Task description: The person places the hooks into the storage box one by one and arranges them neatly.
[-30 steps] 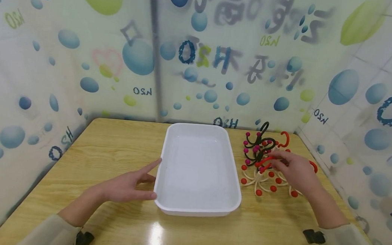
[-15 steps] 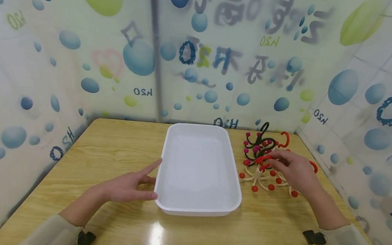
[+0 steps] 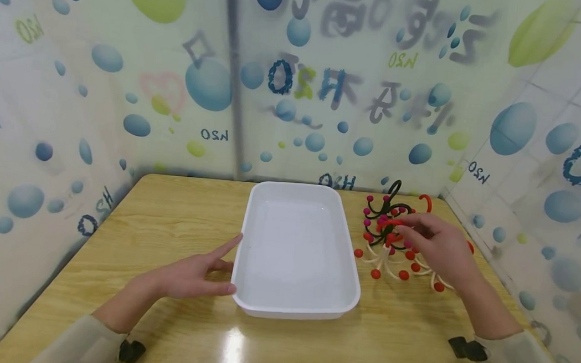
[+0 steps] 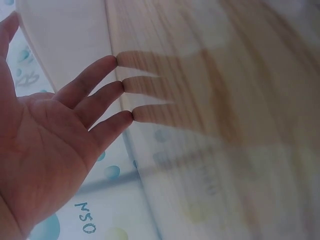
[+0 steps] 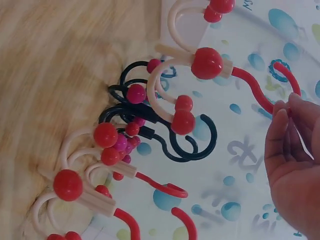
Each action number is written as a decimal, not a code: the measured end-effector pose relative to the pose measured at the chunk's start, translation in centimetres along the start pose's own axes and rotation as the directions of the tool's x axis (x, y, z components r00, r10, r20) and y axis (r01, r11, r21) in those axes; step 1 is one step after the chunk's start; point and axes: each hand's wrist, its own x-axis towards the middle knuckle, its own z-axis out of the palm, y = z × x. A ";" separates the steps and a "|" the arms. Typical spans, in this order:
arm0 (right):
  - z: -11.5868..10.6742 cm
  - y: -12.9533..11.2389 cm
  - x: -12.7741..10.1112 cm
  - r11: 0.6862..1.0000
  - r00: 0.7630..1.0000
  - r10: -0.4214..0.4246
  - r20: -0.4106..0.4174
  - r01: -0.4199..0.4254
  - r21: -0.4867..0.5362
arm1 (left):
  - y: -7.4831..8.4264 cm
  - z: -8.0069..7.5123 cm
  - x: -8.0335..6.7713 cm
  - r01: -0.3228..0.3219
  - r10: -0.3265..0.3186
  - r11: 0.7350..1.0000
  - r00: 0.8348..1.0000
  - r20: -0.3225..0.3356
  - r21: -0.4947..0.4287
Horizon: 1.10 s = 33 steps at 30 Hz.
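My left hand (image 3: 217, 266) lies flat on the wooden table (image 3: 168, 224), its straight fingers (image 4: 95, 90) touching the left wall of an empty white tray (image 3: 292, 314). Right of the tray lies a tangle of hooks: black ones with magenta balls (image 3: 385, 212) and cream ones with red balls and red ends (image 3: 390, 268). My right hand (image 3: 404, 228) pinches the red end (image 5: 287, 75) of one cream hook (image 5: 207, 62) and holds it raised above the black hooks (image 5: 165, 130).
Walls papered with blue bubbles close in the table at the back, left and right. The hook pile sits near the back right corner. Bare wood lies left of the tray and along the front edge.
My right hand has risen a little and moved toward the far side, drawing the cream and red hooks with it. The left hand and tray have stayed put.
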 end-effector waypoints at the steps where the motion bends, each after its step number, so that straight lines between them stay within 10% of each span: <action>1: 0.0 -0.1 0.0 1.000 1.000 -0.007 -0.012 0.007 -0.001 | 0.0 0.0 0.0 0.002 -0.002 1.000 1.000 0.000 0.003; 19: 0.2 -4.1 2.8 0.993 0.986 -0.120 -0.119 0.121 0.002 | 0.0 0.0 -0.1 -0.001 0.001 1.000 1.000 -0.008 0.029; 33: 4.8 -9.0 8.2 0.985 0.990 -0.121 0.068 0.111 0.132 | 0.1 0.0 -0.1 0.013 -0.013 1.000 1.000 -0.009 0.014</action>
